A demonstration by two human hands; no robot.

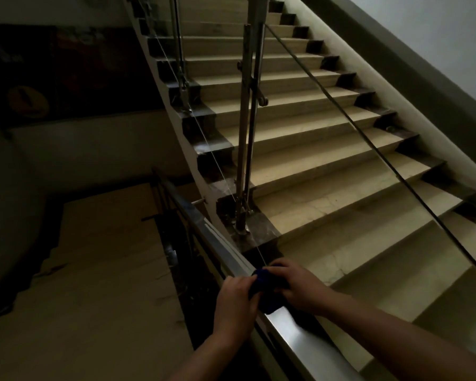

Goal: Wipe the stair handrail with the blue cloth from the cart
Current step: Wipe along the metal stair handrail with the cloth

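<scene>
left hand (235,303) gripping blue cloth (267,291) | right hand (291,287) gripping same cloth | cloth on handrail (294,334)

two bare hands meet on the handrail (294,329): one left hand (235,303) on its left side and one right hand (296,287) on its right. between them, on top of the handrail, sits one blue cloth (267,291). to the right of the handrail rises one flight of pale steps (327,149), roughly fifteen treads countable before the top edge cuts them off. beyond the handrail stand two metal posts: one near post (245,127), one farther post (177,42). left of the handrail lies one lower landing (99,270). one dark poster (66,75) hangs on the wall above that landing.
</scene>
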